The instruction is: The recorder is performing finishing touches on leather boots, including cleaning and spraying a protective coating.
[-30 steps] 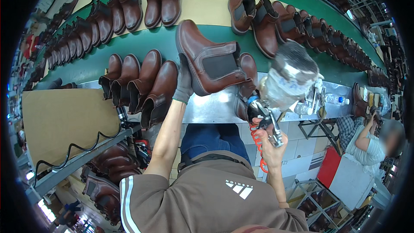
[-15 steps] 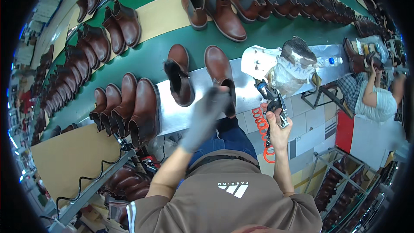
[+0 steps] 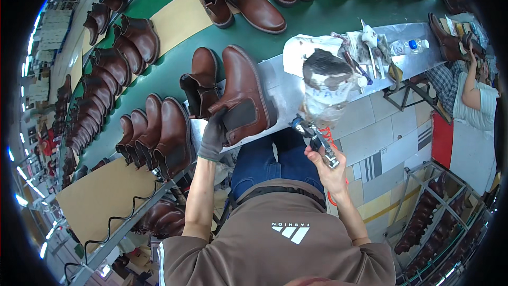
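Note:
My left hand [image 3: 214, 136], in a grey glove, grips a brown ankle boot [image 3: 239, 82] by its upper opening. That boot is tilted, with its dark elastic side panel [image 3: 239, 116] facing up and its toe pointing away from me. Just left of it another brown boot [image 3: 203, 66] rests with its opening toward me. In my bare right hand [image 3: 329, 172] is a spray gun [image 3: 316, 139], held over the near edge of the metal bench top [image 3: 280, 92]. A red coiled hose [image 3: 329, 133] hangs beneath the gun.
A stained white cloth [image 3: 299, 55] and a plastic-wrapped, dark-stained bundle [image 3: 328, 77] lie right of the boots, with brushes [image 3: 370, 42] and a bottle [image 3: 415, 45] beyond. Rows of boots [image 3: 172, 127] line the green conveyor [image 3: 248, 47]. A co-worker [image 3: 468, 95] handles a boot at far right.
My left hand has moved left and closed on the right-hand boot, which is now tilted onto its side against its neighbour. The spray gun has shifted slightly left and nearer to me.

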Motion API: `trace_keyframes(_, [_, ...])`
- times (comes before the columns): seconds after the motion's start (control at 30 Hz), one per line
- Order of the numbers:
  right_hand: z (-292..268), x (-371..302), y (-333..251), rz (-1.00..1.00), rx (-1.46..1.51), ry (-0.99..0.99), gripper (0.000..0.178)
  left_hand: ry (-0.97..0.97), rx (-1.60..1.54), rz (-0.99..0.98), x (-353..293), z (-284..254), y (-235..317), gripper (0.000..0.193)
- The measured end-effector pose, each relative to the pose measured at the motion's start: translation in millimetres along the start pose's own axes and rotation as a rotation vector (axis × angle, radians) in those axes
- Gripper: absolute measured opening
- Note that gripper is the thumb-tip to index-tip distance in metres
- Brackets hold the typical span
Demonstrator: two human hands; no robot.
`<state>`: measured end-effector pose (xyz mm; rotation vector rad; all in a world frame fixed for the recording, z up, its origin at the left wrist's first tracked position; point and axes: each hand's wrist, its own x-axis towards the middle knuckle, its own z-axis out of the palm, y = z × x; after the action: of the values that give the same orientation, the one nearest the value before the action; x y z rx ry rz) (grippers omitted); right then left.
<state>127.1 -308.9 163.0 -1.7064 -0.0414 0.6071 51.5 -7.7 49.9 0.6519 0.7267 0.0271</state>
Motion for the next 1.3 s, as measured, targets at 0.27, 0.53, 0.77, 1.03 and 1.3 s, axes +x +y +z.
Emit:
trace_keyframes(0.27, [1, -2, -37, -0.043, -0.18, -0.142, 0.045, 0.038, -0.131, 0.114, 7, 12, -9, 0.038])
trace_keyframes(0.53, [1, -7, -44, -0.134, -0.22, -0.103, 0.043, 0.045, -0.12, 0.147, 5, 16, -8, 0.04])
trace_keyframes(0.77, [-2, -9, -54, -0.091, -0.293, -0.171, 0.045, 0.066, -0.149, 0.186, 9, 6, -13, 0.04])
trace_keyframes(1.03, [1, 2, -40, -0.209, -0.139, -0.022, 0.049, 0.079, -0.068, 0.239, -4, 22, -5, 0.041])
trace_keyframes(1.3, [5, 51, 18, -0.131, -0.001, 0.052, 0.027, 0.07, -0.122, 0.159, -29, 54, 17, 0.031])
